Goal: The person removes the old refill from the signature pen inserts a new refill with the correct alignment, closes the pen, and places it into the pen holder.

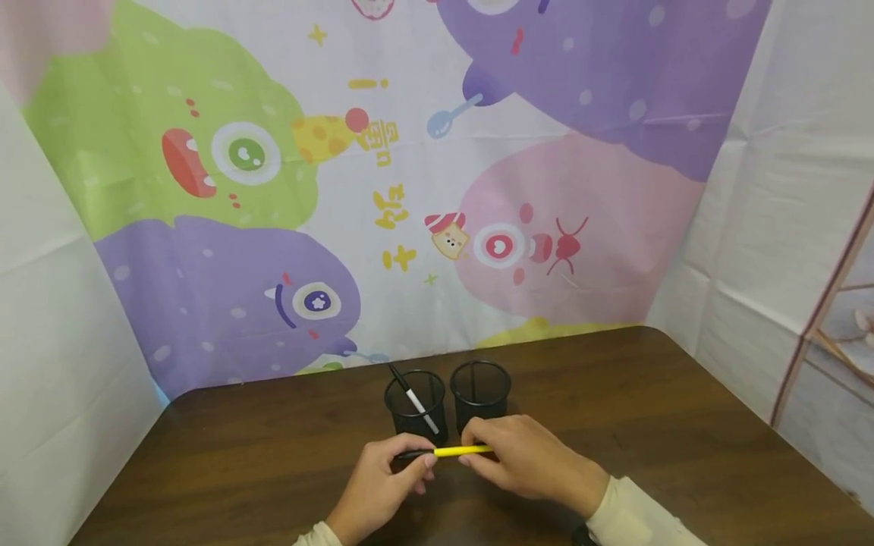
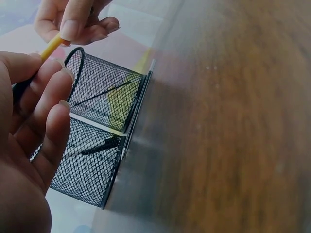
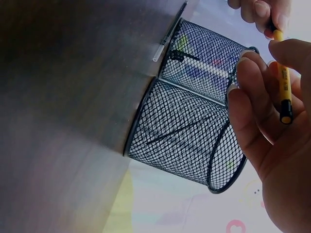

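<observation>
A yellow pen [image 1: 454, 451] with a black cap is held level between the two hands, close in front of two black mesh cups. My left hand [image 1: 382, 481] pinches its black cap end between thumb and forefinger. The right hand [image 1: 529, 459] grips the yellow barrel; the pen's black tail end [image 3: 285, 116] shows past the fingers in the right wrist view. A black-and-white marker [image 1: 414, 398] leans in the left mesh cup [image 1: 403, 427]. Beside it stands the right mesh cup [image 1: 471, 413], partly hidden by the right hand.
In the right wrist view a thin pen [image 3: 167, 39] with a clear end lies on the table along the cup bases. The brown wooden table [image 1: 273, 425] ends at a cartoon-printed cloth [image 1: 410, 318] behind the cups. White cloth hangs at both sides.
</observation>
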{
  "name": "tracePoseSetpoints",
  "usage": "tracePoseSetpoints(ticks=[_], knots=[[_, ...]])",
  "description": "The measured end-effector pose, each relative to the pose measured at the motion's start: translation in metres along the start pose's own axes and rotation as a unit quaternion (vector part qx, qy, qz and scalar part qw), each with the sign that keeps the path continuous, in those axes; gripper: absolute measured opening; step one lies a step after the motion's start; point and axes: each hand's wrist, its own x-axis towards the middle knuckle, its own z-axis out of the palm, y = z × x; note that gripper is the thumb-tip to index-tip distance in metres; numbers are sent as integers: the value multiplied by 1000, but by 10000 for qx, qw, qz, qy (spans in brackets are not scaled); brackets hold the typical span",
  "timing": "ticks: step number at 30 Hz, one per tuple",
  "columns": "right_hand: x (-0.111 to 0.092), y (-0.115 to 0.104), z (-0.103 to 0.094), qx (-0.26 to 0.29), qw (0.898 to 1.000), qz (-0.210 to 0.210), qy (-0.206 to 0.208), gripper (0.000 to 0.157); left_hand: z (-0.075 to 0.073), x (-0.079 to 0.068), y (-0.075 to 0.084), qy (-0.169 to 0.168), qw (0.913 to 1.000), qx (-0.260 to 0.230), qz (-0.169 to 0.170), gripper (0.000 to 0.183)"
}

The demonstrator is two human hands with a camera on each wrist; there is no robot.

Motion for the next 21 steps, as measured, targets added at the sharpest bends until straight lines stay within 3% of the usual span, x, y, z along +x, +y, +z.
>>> tracePoseSetpoints(ticks=[21], knots=[[-1,-2,-1,135,9998,80,-112,11,1,-1,3,51,10000,-43,-73,18]])
